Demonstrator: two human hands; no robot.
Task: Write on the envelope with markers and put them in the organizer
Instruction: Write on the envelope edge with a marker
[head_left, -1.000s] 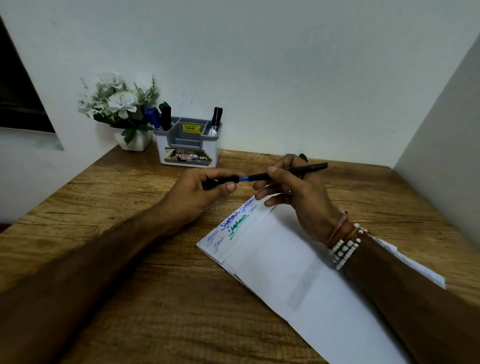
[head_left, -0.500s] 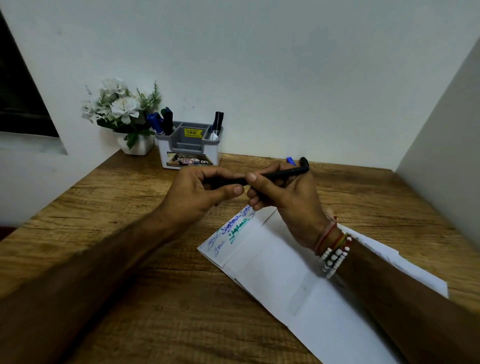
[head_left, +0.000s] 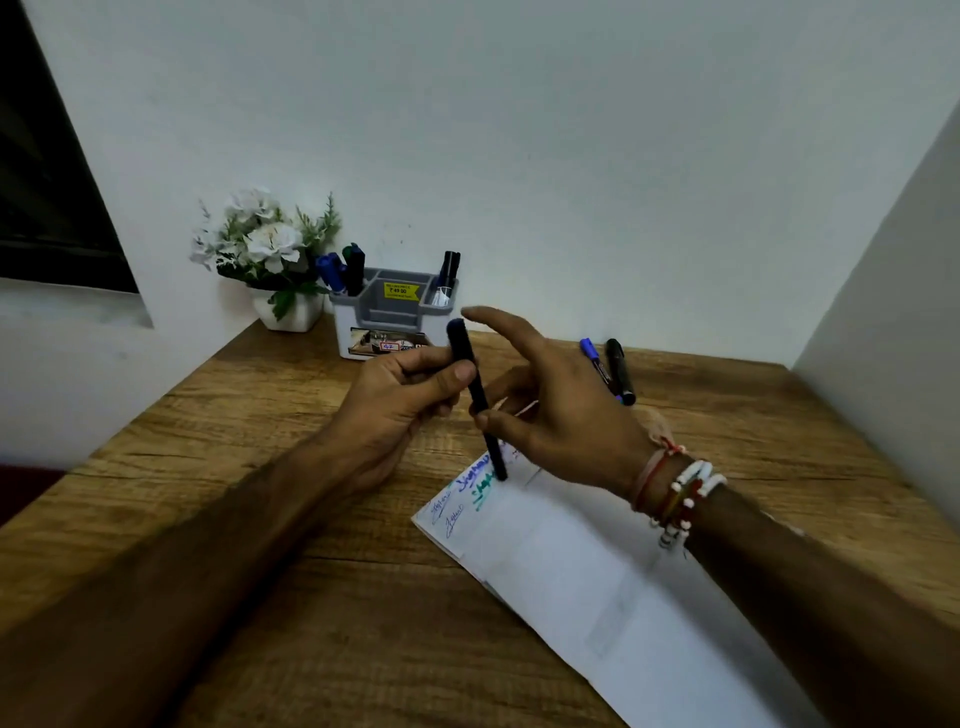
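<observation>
From my remote view, a wooden desk (head_left: 260, 545) fills the lower frame, set into a white-walled corner. A long white envelope (head_left: 597, 571) lies slantwise on it, partly under the person's right forearm, with blue and green writing (head_left: 470, 491) at its far left corner.

A grey-and-white organizer (head_left: 389, 322) stands at the back against the wall, with markers upright in its left and right end compartments, beside a pot of white flowers (head_left: 270, 249).

The left hand (head_left: 400, 400) curls round a black marker (head_left: 475, 395) near its cap, which tilts above the writing. The right hand (head_left: 561, 410) has its fingers spread apart, index straight, thumb touching the barrel. Beaded bracelets (head_left: 675, 493) circle that wrist.

Two loose markers (head_left: 619, 371) lie side by side behind it.
</observation>
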